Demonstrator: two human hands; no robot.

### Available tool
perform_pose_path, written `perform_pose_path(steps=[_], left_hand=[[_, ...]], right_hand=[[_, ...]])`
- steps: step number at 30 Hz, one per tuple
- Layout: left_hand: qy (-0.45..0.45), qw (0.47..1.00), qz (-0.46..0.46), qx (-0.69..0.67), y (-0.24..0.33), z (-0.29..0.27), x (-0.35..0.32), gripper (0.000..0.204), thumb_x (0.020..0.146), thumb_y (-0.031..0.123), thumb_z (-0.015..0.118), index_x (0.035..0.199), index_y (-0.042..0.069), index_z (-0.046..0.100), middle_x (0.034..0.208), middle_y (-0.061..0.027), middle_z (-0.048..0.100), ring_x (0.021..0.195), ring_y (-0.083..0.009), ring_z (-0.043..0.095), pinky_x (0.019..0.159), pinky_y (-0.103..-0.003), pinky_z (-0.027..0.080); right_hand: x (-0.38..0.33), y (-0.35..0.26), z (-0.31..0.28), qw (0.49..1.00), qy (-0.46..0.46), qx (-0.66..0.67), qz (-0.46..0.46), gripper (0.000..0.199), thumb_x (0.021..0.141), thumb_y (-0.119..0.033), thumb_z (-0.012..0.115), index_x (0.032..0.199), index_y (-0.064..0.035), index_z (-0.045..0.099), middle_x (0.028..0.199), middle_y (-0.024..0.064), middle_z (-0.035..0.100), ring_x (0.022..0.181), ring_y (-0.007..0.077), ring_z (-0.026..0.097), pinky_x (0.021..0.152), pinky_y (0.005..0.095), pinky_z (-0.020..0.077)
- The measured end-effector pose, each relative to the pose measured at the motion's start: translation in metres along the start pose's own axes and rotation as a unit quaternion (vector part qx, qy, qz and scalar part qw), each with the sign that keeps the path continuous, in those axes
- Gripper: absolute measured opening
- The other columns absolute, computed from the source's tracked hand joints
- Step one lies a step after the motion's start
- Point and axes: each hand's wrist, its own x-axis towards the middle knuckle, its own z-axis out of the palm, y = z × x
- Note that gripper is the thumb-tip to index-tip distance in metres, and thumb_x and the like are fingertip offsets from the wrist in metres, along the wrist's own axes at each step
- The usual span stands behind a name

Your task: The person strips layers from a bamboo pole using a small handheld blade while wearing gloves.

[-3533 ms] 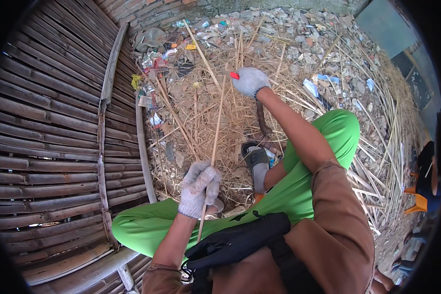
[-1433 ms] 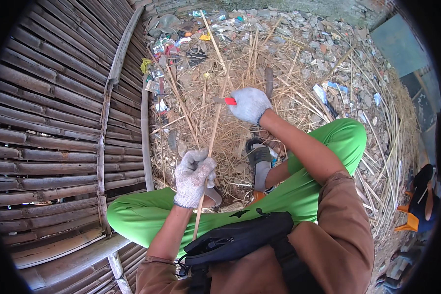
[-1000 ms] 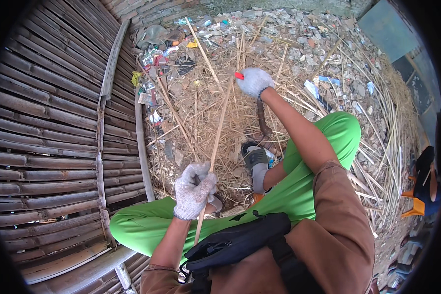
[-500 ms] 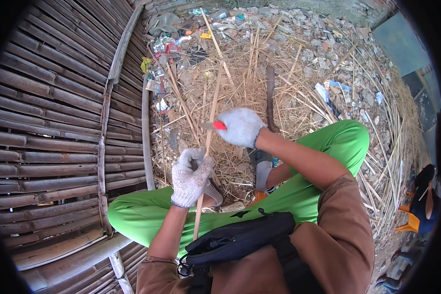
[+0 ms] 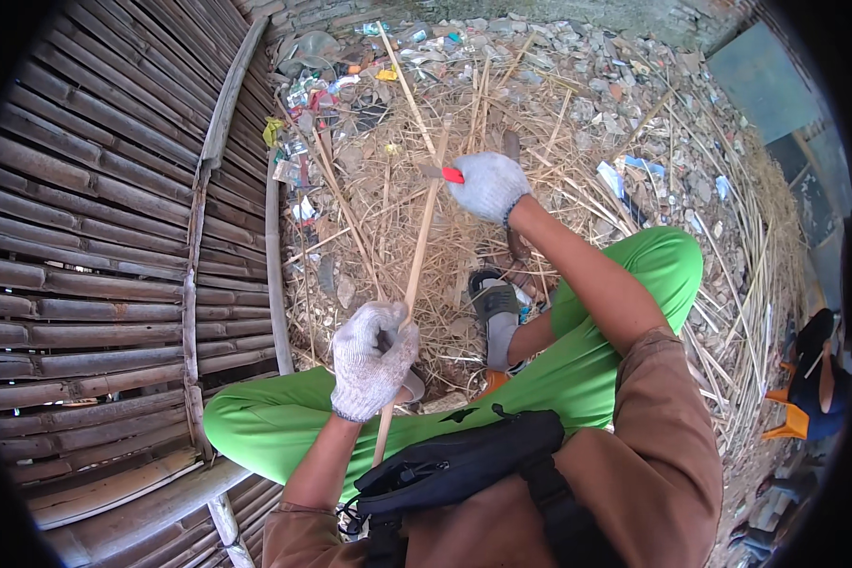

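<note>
A long pale bamboo strip [image 5: 420, 256] slants away from my lap between my knees. My gloved left hand [image 5: 374, 360] is closed around its lower part, thumb on the near side. Farther up, my gloved right hand [image 5: 488, 186] grips a knife [image 5: 443, 174] with a red handle; its short blade lies across the strip near the far end. Most of the handle is hidden in the glove. I cannot tell whether the blade cuts into the strip or only touches it.
A bamboo slat wall [image 5: 95, 256] rises on the left. Loose strips and shavings [image 5: 435, 331] litter the rubble ground around my shoe [image 5: 494, 298]. A dark stick [image 5: 513, 151] lies past my right hand. At far right a person [image 5: 819, 369] is beside an orange chair [image 5: 786, 417].
My right hand with the knife has moved away from me along the strip, toward its far end. My left hand keeps its hold, slightly lower in the picture.
</note>
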Motion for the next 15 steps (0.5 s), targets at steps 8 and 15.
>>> perform_pose_path(steps=[8, 15], left_hand=[[-0.033, 0.997, 0.035, 0.056, 0.010, 0.003, 0.000, 0.019, 0.088, 0.000, 0.082, 0.103, 0.003, 0.070, 0.091, -0.0088, 0.072, 0.063, -0.0113, 0.060, 0.057, -0.027, 0.050], [-0.043, 0.995, 0.054, 0.068, 0.016, 0.004, 0.004, 0.018, 0.089, 0.001, 0.081, 0.103, 0.003, 0.070, 0.093, -0.0094, 0.072, 0.062, -0.0126, 0.060, 0.057, -0.028, 0.051]], right_hand=[[0.032, 0.036, -0.011, 0.998, -0.025, -0.011, 0.065, 0.042, 0.096, -0.043, 0.057, 0.104, -0.0091, 0.080, 0.109, 0.0206, 0.079, 0.103, 0.0401, 0.076, 0.093, 0.0507, 0.0603], [0.042, 0.045, -0.014, 0.995, -0.008, 0.006, 0.100, 0.042, 0.096, -0.043, 0.057, 0.105, -0.0089, 0.081, 0.108, 0.0216, 0.079, 0.102, 0.0410, 0.076, 0.093, 0.0518, 0.0603]])
